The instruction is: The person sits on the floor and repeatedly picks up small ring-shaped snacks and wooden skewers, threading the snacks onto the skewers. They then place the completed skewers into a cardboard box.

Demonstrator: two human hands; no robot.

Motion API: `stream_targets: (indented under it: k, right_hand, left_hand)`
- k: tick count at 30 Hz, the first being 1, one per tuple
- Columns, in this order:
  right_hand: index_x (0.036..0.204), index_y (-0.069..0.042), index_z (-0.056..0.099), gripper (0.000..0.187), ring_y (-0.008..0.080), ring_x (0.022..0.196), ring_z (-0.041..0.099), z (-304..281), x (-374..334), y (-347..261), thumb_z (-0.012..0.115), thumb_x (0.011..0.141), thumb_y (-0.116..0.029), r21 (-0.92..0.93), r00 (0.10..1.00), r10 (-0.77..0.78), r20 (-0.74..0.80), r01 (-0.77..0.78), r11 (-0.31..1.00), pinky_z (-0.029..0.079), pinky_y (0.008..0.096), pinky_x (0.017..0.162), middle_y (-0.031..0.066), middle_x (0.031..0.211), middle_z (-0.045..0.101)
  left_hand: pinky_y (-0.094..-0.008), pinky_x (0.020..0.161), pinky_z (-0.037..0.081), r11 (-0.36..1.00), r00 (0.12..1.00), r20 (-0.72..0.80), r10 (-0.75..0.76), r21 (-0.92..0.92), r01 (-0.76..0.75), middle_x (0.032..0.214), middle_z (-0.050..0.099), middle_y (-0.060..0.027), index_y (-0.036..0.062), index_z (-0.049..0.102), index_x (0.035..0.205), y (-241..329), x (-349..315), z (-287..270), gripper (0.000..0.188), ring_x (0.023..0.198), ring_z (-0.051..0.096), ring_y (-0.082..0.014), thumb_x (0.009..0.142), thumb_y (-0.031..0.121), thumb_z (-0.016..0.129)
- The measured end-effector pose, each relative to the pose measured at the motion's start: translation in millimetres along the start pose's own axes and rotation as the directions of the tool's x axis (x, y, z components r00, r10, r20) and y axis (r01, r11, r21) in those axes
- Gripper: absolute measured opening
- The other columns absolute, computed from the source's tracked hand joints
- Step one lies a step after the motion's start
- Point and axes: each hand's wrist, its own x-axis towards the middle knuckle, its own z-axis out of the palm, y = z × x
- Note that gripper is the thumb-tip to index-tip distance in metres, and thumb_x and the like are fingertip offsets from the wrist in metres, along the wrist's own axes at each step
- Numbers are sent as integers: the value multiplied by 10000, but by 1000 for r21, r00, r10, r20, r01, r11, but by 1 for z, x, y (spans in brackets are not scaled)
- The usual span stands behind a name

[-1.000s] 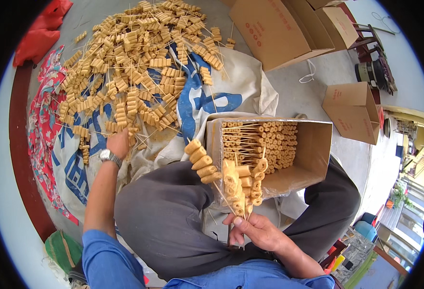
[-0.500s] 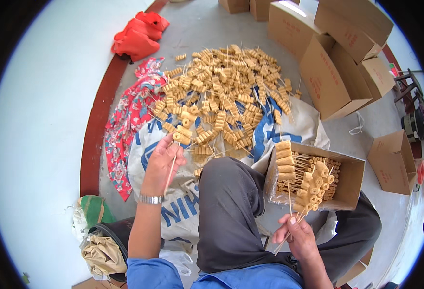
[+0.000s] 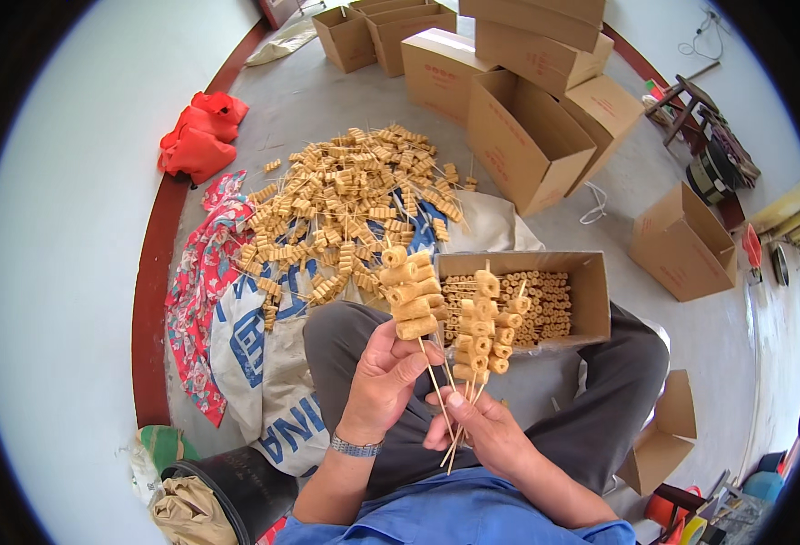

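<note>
Both my hands are together above my lap. My left hand (image 3: pixel 385 381), with a metal-banded watch on its wrist, pinches the thin stick of a skewer of golden-brown hollow rolls (image 3: pixel 415 309); its fingers hide whether it grips more than one. In my right hand (image 3: pixel 483 425) is a bunch of similar skewers (image 3: pixel 480 327), rolls upward, bare stick ends crossing below the fingers. Just beyond the right hand, an open cardboard box (image 3: pixel 591 295) stands by my knees, packed with skewers whose hollow roll ends face up. The raised skewers partly cover the box.
A large heap of skewers (image 3: pixel 345 200) lies on a printed woven sheet (image 3: pixel 237 336) at the left. Beside it are a floral cloth (image 3: pixel 202 309) and a red bag (image 3: pixel 202 136). Cardboard boxes (image 3: pixel 527 145) stand far right, another (image 3: pixel 681 241) nearer. A black bucket (image 3: pixel 246 490) is at lower left.
My left hand has come across from the heap's near edge with its skewer to meet my right hand. The right hand keeps its bunch. The whole view has swung to the right.
</note>
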Motion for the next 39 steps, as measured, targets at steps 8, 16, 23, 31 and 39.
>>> stream_targets:
  k: [8, 16, 23, 31, 39]
  right_hand:
    - [1077, -19, 586, 321, 96, 703, 530, -20, -12, 15, 475, 1049, -319, 39, 996, -70, -64, 72, 997, 470, 248, 679, -9, 734, 529]
    - [1070, -27, 569, 297, 98, 688, 515, -35, -24, 25, 444, 1061, -296, -51, 997, -75, 27, 76, 996, 468, 249, 676, -1, 730, 514]
    - [1087, -28, 564, 294, 95, 684, 514, -42, -32, 25, 439, 1063, -293, -28, 997, -65, 42, 66, 997, 464, 245, 668, 1, 744, 525]
    - [1128, -31, 577, 328, 92, 767, 576, -38, -35, 22, 431, 1063, -318, -178, 996, -94, -1, 93, 980, 486, 237, 731, 17, 819, 604]
    - [1130, -45, 591, 359, 86, 634, 558, -58, -42, 14, 422, 1063, -355, -217, 998, -55, -22, 49, 975, 436, 232, 605, 3, 663, 572]
  left_hand:
    - [-425, 1053, 444, 999, 996, 83, -29, -34, 32, 1273, 564, -143, 55, 400, 1396, 10, 10, 11, 578, 1142, 594, -275, 942, 313, 647]
    - [-419, 826, 571, 998, 999, 5, -37, 57, 37, 1165, 640, -163, 51, 490, 1340, 29, 20, 20, 448, 997, 665, -264, 1000, 334, 556]
    - [-383, 738, 582, 986, 988, -129, -80, 137, 98, 1020, 682, -151, 57, 576, 1177, 22, 20, 26, 318, 864, 691, -242, 953, 270, 651]
    - [-333, 667, 583, 977, 967, -235, -101, 158, 141, 925, 686, -140, 49, 575, 1098, 18, 18, 28, 280, 762, 691, -221, 977, 300, 609]
    - [-402, 978, 484, 997, 978, -200, -61, -52, 52, 1273, 571, -143, 10, 516, 1261, 14, 11, 28, 495, 1172, 567, -249, 1045, 438, 393]
